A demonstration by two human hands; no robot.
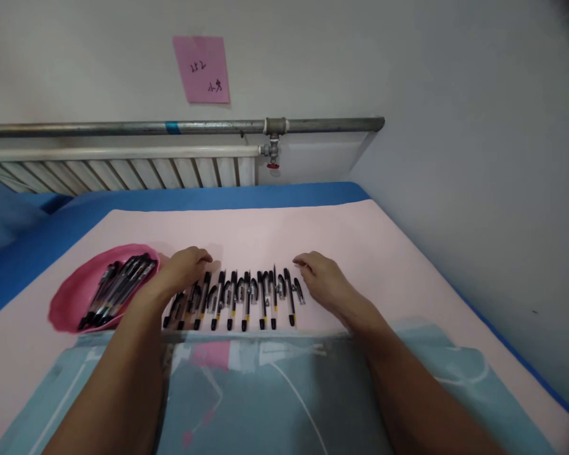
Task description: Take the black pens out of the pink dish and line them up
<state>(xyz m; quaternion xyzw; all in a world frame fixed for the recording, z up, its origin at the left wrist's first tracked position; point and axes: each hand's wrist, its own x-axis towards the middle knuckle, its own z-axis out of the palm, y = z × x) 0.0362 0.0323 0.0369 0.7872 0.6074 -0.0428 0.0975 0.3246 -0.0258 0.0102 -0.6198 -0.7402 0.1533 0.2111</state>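
near edge: a teal patterned cloth [275, 398] covers the front of the pink sheet [384, 253]; both forearms cross it.

just past the cloth's far edge, mid-sheet: a row of black pens [246, 297] lies side by side, tips toward the near edge, some with yellow bands.

left hand [183, 268] lies palm down on the left end of the row, fingers curled over the pens; cannot tell whether it grips one.

right hand [325, 278] sits palm down at the right end, fingers bent and loose, holding nothing, fingertips just beside the last pen.

left edge of sheet: a pink tray [64, 303] holding a bundle of pens [118, 287], close to the left wrist.

beyond the far edge: a blue cover [218, 196], a white radiator [123, 174], a grey pipe [123, 128], and a pink note [201, 68] on the wall.
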